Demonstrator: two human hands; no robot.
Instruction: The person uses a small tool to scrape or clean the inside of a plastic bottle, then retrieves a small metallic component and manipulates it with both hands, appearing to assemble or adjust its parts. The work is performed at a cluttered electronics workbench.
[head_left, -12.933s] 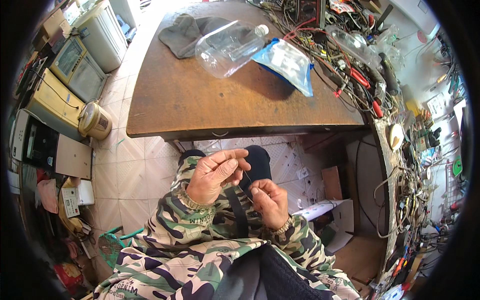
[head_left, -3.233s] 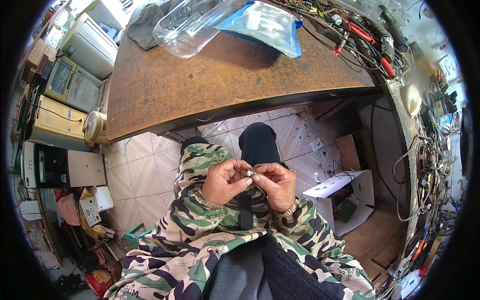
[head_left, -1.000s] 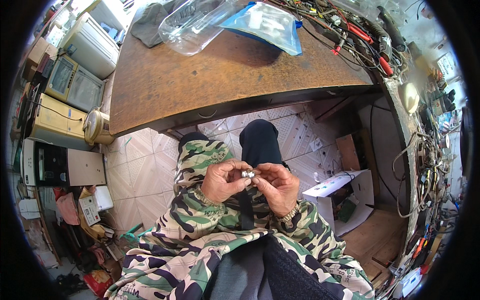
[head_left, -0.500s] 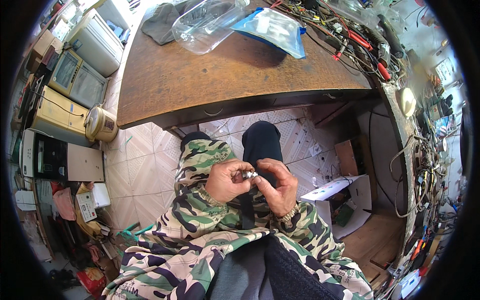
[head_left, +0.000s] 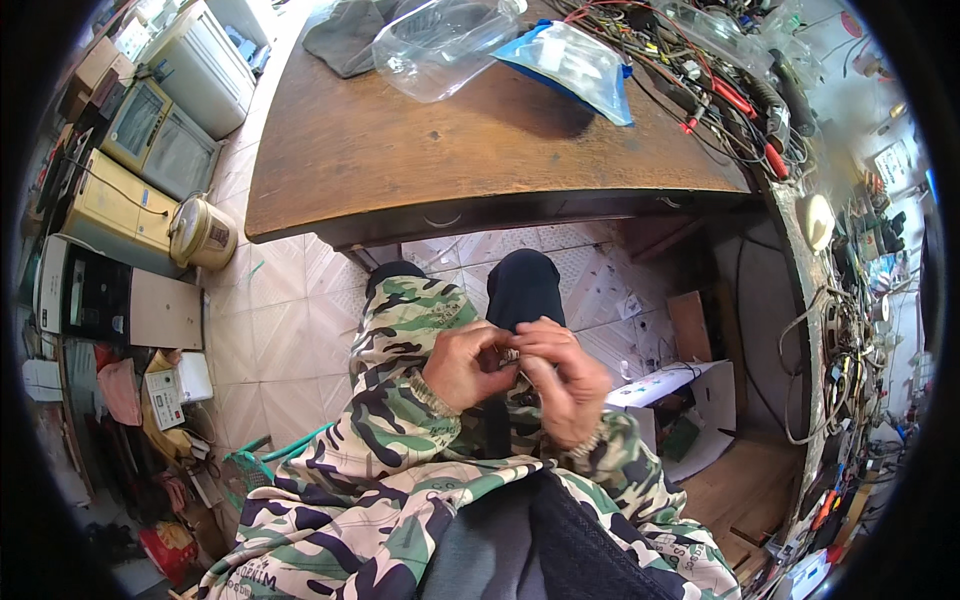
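Observation:
Over my lap, my left hand (head_left: 466,365) and my right hand (head_left: 562,375) meet fingertip to fingertip. Between them is pinched a small white and metallic part (head_left: 515,356), mostly covered by my fingers, so its exact kind does not show. The left thumb and forefinger close on it from one side. From the other side the right thumb presses underneath, with the right fingers curled over the top. Camouflage sleeves reach to both wrists.
Ahead stands a wooden desk (head_left: 400,150) bearing a clear plastic bottle (head_left: 440,55), a blue-edged plastic bag (head_left: 575,65) and tangled cables (head_left: 690,75). A white carton (head_left: 690,410) sits below right. A lidded bucket (head_left: 202,232) and a teal metal frame (head_left: 285,450) are at left.
My right fingers have curled further over the small part, which showed more plainly before. Both hands have shifted slightly right, and the desk now appears a little lower and further right.

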